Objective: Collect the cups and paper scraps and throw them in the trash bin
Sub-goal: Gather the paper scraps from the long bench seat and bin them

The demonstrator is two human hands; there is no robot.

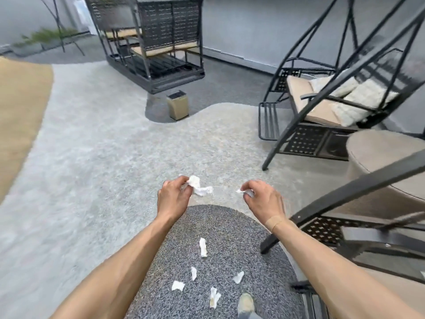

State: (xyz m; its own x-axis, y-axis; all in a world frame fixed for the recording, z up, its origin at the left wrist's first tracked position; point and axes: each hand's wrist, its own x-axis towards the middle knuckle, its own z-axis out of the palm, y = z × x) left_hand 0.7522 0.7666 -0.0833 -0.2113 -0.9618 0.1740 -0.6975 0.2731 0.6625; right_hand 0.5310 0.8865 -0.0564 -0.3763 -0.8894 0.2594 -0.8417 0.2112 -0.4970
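Observation:
My left hand (172,195) grips a crumpled white paper scrap (199,188) that trails out to the right of its fingers. My right hand (261,199) pinches a smaller white scrap (244,191) at its fingertips. Both hands are held out in front of me above the floor. Several more white paper scraps lie on the dark speckled mat (230,222) below my arms, one long piece (202,247) nearest the hands. A small gold trash bin (177,106) stands on the floor far ahead. No cups are in view.
A black metal swing chair with beige cushions (322,107) stands at the right, its frame legs reaching near my right arm. A dark wicker swing seat (156,42) sits behind the bin. Light grey carpet (92,146) covers the floor between me and the bin. My shoe (246,302) shows at the bottom.

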